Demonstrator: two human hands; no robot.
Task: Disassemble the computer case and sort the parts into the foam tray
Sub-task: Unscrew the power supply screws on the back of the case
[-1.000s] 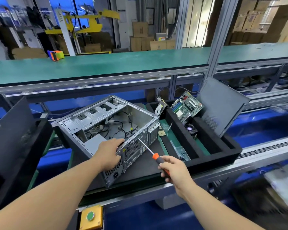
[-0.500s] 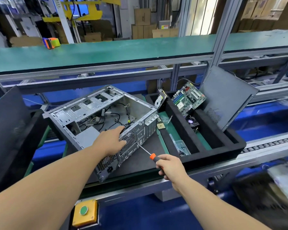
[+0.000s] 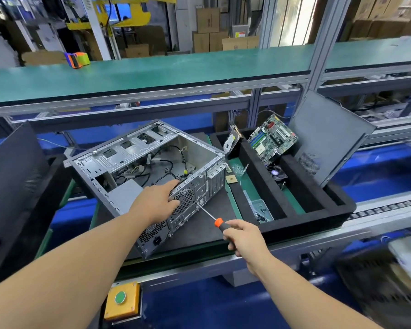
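Note:
The open grey computer case [image 3: 138,160] lies on its side on a dark mat, loose cables inside it. My left hand [image 3: 157,201] grips the case's rear panel at the top edge, over the fan grille. My right hand [image 3: 243,237] holds an orange-and-black screwdriver [image 3: 211,216] whose tip touches the rear panel beside the grille. To the right sits the black foam tray [image 3: 301,224]. In it are a motherboard [image 3: 271,138], a fan [image 3: 278,174], a drive [image 3: 230,142], a small chip [image 3: 230,179] and a clear box of screws [image 3: 261,210].
A grey side panel [image 3: 328,138] leans on the tray's far right corner. A black panel [image 3: 12,172] stands at the left. A green shelf [image 3: 152,72] runs above the bench, with a tape dispenser [image 3: 77,59] on it. A yellow box with a green button [image 3: 121,300] hangs below.
The screwdriver tip has come forward to the rear panel. My left hand has slid up from the panel's face to its top edge. The camera view has shifted.

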